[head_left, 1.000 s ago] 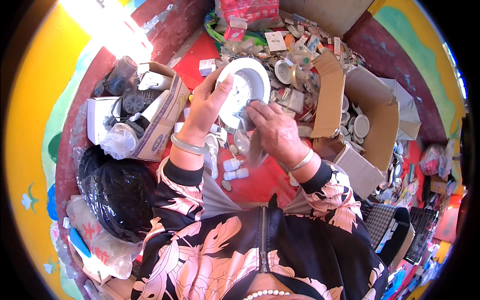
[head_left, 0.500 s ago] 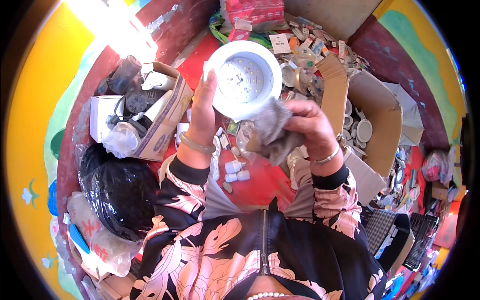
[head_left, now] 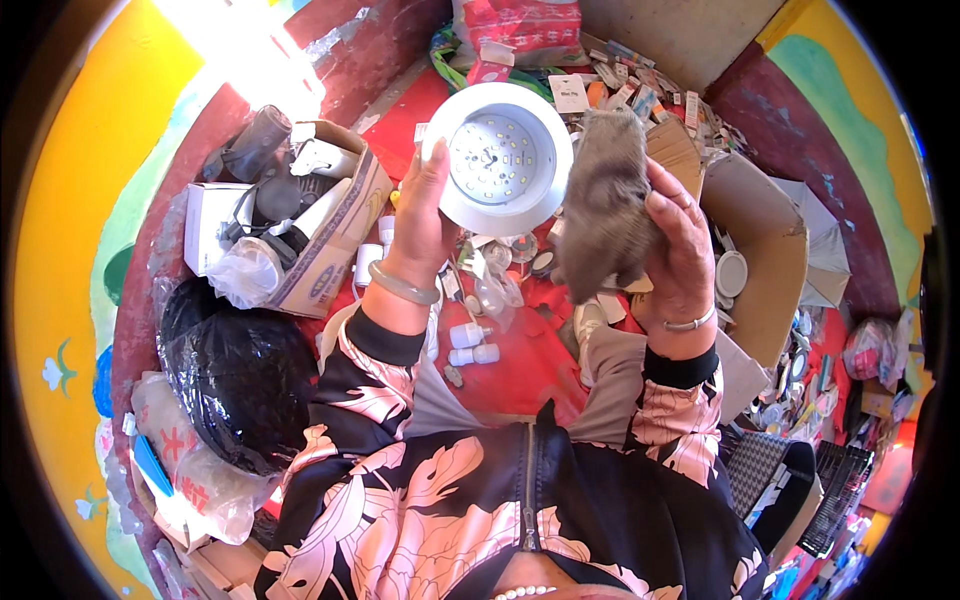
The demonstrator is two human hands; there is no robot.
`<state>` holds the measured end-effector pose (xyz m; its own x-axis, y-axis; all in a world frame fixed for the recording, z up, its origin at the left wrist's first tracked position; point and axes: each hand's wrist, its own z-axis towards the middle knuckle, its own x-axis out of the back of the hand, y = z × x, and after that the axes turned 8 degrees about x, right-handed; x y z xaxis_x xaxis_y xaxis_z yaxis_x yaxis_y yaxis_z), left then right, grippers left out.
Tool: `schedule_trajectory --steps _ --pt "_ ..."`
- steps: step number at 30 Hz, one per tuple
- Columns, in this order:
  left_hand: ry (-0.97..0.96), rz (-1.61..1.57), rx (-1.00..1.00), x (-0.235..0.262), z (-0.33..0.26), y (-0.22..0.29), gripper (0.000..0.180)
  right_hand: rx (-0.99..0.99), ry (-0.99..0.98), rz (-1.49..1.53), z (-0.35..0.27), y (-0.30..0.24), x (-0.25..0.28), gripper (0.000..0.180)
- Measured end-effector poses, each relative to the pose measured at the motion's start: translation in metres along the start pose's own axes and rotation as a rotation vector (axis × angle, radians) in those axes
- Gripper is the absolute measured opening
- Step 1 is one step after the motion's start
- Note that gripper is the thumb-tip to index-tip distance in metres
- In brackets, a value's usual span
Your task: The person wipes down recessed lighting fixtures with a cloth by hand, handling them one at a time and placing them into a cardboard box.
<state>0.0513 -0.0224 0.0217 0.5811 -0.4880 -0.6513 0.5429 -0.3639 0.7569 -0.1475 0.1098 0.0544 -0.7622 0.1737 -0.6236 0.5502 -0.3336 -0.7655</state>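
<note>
My left hand [head_left: 424, 205] grips the left rim of a round white LED downlight [head_left: 458, 190]. Its open face is turned up toward me, and small LED chips show on the round board inside. To the right of the lamp, my right hand [head_left: 682, 245] holds a grey-brown cloth [head_left: 608, 205], which hangs spread out along the fingers. A narrow gap, or at most light contact, lies between cloth and lamp rim. The fingers of my left hand behind the lamp are hidden.
White bulbs [head_left: 472, 345] lie on the red floor covering between my legs. At left stand a carton of lamps and cables [head_left: 335, 240] and a black plastic bag [head_left: 230, 370]. An open cardboard box [head_left: 770, 260] holding round white lamps is at right. Small packages [head_left: 640, 85] heap up at the back.
My right hand has moved right and the cloth, bunched under the lamp's lower right rim before, now hangs spread out beside it. The lamp has shifted slightly right.
</note>
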Motion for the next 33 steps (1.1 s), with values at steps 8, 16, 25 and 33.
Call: schedule_trajectory --steps 8,16,25,33 --pt "-0.038 0.329 -0.139 -0.009 -0.003 -0.016 0.050 0.524 -0.344 -1.294 0.005 0.059 -0.040 0.060" --pt "-0.091 0.395 -0.116 -0.010 -0.008 -0.017 0.050 0.520 -0.412 -1.318 0.015 0.078 -0.030 0.047" --pt "-0.047 0.327 -0.040 -0.002 -0.006 -0.015 0.049 0.617 -0.648 -1.262 0.013 0.054 -0.030 0.038" --pt "0.008 0.426 -0.105 -0.003 -0.003 -0.012 0.049 0.572 -0.489 -1.274 0.014 0.059 -0.023 0.038"
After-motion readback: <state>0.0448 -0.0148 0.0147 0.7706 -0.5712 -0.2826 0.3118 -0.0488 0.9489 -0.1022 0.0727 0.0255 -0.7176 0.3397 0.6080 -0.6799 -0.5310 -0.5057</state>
